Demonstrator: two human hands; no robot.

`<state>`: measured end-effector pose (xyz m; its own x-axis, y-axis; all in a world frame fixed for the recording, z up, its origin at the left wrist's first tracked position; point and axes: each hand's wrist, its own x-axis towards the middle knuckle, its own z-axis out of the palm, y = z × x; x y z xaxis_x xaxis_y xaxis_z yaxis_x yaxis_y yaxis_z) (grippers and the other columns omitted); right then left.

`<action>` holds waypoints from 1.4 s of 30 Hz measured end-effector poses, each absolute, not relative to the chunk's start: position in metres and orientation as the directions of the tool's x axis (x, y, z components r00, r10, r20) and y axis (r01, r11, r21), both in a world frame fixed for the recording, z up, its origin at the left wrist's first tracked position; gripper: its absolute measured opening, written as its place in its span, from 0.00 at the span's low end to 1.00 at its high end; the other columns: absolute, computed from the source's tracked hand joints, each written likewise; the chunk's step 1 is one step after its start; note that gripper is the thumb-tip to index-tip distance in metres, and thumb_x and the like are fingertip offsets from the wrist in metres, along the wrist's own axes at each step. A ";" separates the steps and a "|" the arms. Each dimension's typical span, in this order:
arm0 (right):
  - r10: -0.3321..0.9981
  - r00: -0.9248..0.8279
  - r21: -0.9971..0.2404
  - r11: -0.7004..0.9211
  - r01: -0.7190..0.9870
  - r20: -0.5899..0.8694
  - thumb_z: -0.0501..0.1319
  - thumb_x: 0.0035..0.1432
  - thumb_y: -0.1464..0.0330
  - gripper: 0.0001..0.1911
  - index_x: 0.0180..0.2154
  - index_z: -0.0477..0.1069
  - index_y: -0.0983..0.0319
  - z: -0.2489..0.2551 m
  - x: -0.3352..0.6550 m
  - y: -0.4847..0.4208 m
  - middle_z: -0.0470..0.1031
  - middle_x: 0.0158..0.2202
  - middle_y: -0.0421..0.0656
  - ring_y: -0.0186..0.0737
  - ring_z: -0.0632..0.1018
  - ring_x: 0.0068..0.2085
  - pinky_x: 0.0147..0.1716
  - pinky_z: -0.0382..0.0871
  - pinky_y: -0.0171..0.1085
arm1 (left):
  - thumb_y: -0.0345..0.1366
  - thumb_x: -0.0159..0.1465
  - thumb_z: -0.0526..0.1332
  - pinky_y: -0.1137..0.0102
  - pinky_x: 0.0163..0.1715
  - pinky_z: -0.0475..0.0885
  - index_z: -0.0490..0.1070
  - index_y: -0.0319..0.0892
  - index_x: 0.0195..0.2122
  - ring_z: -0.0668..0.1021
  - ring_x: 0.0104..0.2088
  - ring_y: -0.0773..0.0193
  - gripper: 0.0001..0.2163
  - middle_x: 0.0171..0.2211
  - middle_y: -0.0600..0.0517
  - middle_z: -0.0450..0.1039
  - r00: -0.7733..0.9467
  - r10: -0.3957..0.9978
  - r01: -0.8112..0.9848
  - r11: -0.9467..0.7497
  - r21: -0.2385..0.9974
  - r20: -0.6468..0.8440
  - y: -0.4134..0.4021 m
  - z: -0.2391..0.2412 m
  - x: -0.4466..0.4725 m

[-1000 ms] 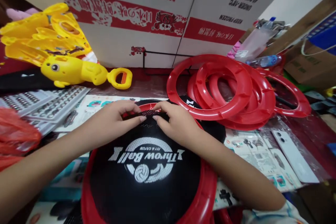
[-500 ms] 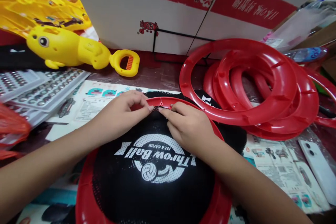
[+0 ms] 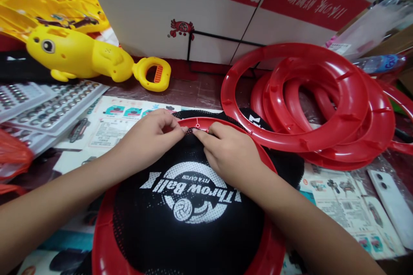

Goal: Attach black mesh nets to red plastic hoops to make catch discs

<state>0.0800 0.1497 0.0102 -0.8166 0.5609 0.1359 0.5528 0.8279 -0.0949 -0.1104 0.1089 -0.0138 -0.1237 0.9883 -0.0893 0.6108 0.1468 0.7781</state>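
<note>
A red plastic ring (image 3: 103,240) lies in front of me with a black mesh net (image 3: 187,227) printed "Throw Ball" stretched over it. At the ring's far edge my left hand (image 3: 151,135) pinches the mesh edge with curled fingers. Beside it, fingertips almost touching, my right hand (image 3: 227,152) presses the mesh edge against the ring's rim. Both hands rest on the net.
A stack of loose red rings (image 3: 322,107) sits at the right. A yellow toy (image 3: 80,56) lies at the back left, before a red-and-white carton (image 3: 200,13). Trays of button cells (image 3: 48,107) are left, printed sheets (image 3: 342,197) and a white phone (image 3: 390,200) right.
The view has dropped and moved closer. The mesh edge that my hands held up above the rim now lies down at the rim, and both hands have shifted slightly toward it.
</note>
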 end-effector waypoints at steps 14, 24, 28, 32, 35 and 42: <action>0.675 -0.646 -0.405 0.735 0.544 0.357 0.55 0.61 0.75 0.12 0.42 0.75 0.63 0.016 0.085 0.157 0.78 0.36 0.45 0.39 0.77 0.38 0.41 0.70 0.38 | 0.39 0.67 0.53 0.58 0.53 0.67 0.68 0.43 0.47 0.71 0.53 0.53 0.11 0.49 0.46 0.69 0.038 0.981 0.678 -0.165 0.716 0.190 0.096 -0.020 -0.109; 0.602 -0.730 -0.266 0.798 0.540 0.325 0.52 0.61 0.76 0.16 0.38 0.79 0.65 0.015 0.088 0.159 0.70 0.32 0.46 0.37 0.72 0.32 0.30 0.68 0.35 | 0.32 0.69 0.50 0.55 0.56 0.67 0.72 0.41 0.50 0.68 0.58 0.52 0.14 0.56 0.41 0.61 0.203 0.940 0.704 -0.336 0.626 0.275 0.095 -0.025 -0.110; 0.612 -0.737 -0.231 0.791 0.567 0.287 0.51 0.60 0.76 0.17 0.39 0.79 0.69 0.015 0.088 0.157 0.71 0.33 0.48 0.39 0.72 0.33 0.31 0.69 0.37 | 0.31 0.69 0.49 0.52 0.54 0.68 0.73 0.41 0.52 0.69 0.56 0.51 0.16 0.55 0.40 0.63 0.224 0.932 0.716 -0.356 0.600 0.285 0.094 -0.027 -0.110; 0.615 -0.733 -0.200 0.788 0.582 0.292 0.51 0.59 0.77 0.17 0.38 0.79 0.68 0.014 0.088 0.157 0.71 0.33 0.48 0.39 0.72 0.33 0.32 0.70 0.37 | 0.30 0.68 0.49 0.51 0.53 0.69 0.73 0.41 0.52 0.70 0.55 0.50 0.17 0.55 0.40 0.63 0.239 0.926 0.737 -0.369 0.566 0.291 0.094 -0.027 -0.110; 0.598 -0.737 -0.190 0.801 0.569 0.314 0.51 0.60 0.76 0.17 0.38 0.79 0.69 0.014 0.088 0.156 0.71 0.32 0.48 0.39 0.72 0.33 0.32 0.70 0.37 | 0.28 0.67 0.49 0.52 0.52 0.69 0.72 0.41 0.53 0.70 0.55 0.49 0.17 0.54 0.40 0.63 0.252 0.919 0.745 -0.384 0.546 0.303 0.093 -0.027 -0.110; 0.598 -0.746 -0.168 0.800 0.576 0.292 0.50 0.62 0.75 0.17 0.37 0.78 0.69 0.014 0.088 0.156 0.70 0.31 0.48 0.38 0.70 0.32 0.32 0.69 0.37 | 0.27 0.66 0.50 0.51 0.50 0.70 0.71 0.42 0.55 0.70 0.54 0.48 0.19 0.53 0.40 0.64 0.269 0.913 0.751 -0.399 0.526 0.307 0.094 -0.027 -0.111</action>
<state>0.0877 0.1565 0.0136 -0.7464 0.5982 0.2915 0.5757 0.8002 -0.1678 -0.1107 0.0937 -0.0273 0.2690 0.9128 0.3074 0.7513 -0.3986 0.5261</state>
